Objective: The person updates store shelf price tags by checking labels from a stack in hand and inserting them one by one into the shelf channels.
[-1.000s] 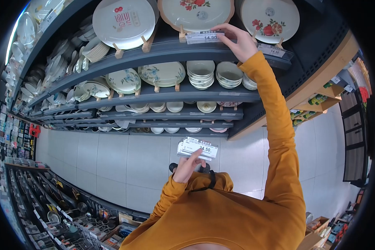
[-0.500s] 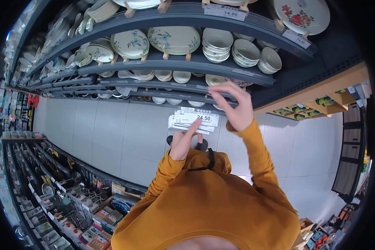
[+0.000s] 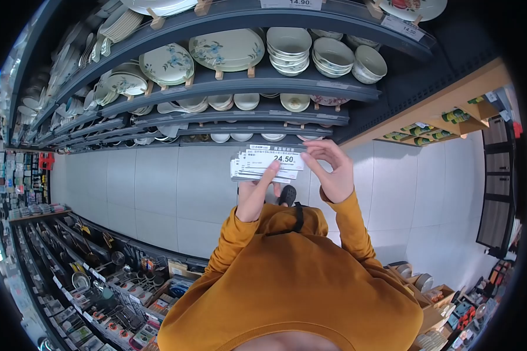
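Note:
My left hand (image 3: 254,196) is closed on a fanned stack of white price tags (image 3: 257,174), with its thumb lying across the front. The top price tag (image 3: 275,158) reads 24.50 and sits slightly higher than those beneath. At that tag's right edge, my right hand (image 3: 334,174) has its thumb and fingers closed on the corner. The tags are held over the floor, in front of the lower shelves.
Dark shelves (image 3: 216,88) ahead carry stacked bowls (image 3: 289,51) and a flowered oval plate (image 3: 228,50) on wooden stands. Kitchen tools hang on a rack (image 3: 108,260) behind at left. A wooden display (image 3: 439,120) stands at right. Grey tiled floor (image 3: 152,193) lies between.
My right hand has come down and left from above the stack to the top price tag's right edge. The view has shifted slightly. My left hand keeps its hold on the tags.

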